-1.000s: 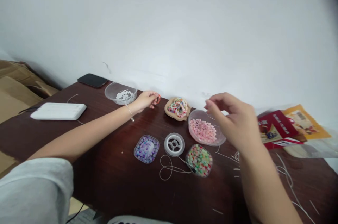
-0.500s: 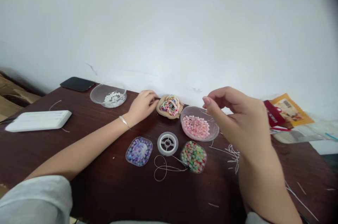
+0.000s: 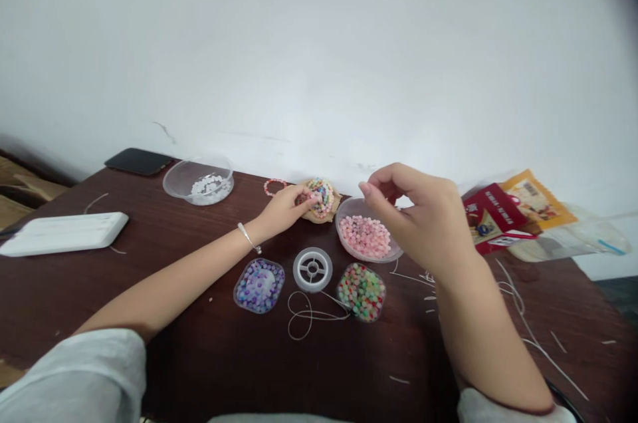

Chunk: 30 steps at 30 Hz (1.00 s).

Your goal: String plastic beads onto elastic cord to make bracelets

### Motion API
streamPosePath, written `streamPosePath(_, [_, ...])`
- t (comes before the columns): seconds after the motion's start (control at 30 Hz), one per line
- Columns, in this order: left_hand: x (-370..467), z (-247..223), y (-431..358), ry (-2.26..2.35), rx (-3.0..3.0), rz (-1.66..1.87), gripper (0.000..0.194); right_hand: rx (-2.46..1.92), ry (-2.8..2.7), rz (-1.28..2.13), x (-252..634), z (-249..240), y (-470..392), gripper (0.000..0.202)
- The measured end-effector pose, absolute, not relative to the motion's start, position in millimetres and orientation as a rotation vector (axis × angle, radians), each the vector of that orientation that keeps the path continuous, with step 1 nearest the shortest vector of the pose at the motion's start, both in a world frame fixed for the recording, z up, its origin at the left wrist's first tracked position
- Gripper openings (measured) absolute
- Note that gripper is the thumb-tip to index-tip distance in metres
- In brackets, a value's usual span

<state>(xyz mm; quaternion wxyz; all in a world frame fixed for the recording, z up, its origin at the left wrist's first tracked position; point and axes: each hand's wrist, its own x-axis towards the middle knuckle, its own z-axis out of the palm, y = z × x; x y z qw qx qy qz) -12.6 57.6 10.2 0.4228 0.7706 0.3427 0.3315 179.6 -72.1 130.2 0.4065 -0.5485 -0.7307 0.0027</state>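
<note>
Red packet [image 3: 491,213], illegibly printed; beaded bracelets [image 3: 326,191]

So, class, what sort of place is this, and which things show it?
Likely a small bead-craft workspace, though whether home or workshop I can't tell: loose pink beads, a white spool and strung beads heaped at the left hand.

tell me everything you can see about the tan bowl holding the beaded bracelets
The low tan bowl with an uneven rim, material unclear, sits upright on the dark brown wood-look table near the white wall. Multicoloured beaded bracelets are heaped inside. The person's left hand lies over the bowl's left side, at the bracelets; whether it grips one is unclear.
</note>
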Motion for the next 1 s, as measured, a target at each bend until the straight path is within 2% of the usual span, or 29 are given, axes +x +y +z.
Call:
streamPosePath(0.13, [-6,42,48,0.746,1.651,0.848,0.038,-1.383,-1.809,0.226,181,119,-58,0.014])
streamPosePath(0.27, [1,78,32,0.427,1.109,0.698,0.042,-1.139,-1.727,0.914,181,97,-36,0.024])
streamPosePath(0.37, [1,93,24,0.305,0.955,0.633,0.056,-0.880,-1.553,1.363,179,86,-24,0.027])
streamPosePath(0.53, [-10,96,20,0.230,0.967,0.632,0.077,-0.747,-1.190,1.583,178,87,-22,0.016])
streamPosePath(0.67, [-15,93,18,0.276,0.976,0.604,0.083,-0.721,-1.111,1.762,177,96,-26,0.014])
streamPosePath(0.73, [-14,91,17,0.287,0.982,0.629,0.077,-0.747,-1.129,1.735,176,98,-27,0.011])
streamPosePath(0.9, [-12,87,16,0.416,1.052,0.745,0.021,-0.901,-1.306,1.522,175,101,-30,0.016])
streamPosePath(1.0, [-14,89,14,0.455,1.067,0.755,0.019,-0.918,-1.310,1.496,175,105,-35,0.021])
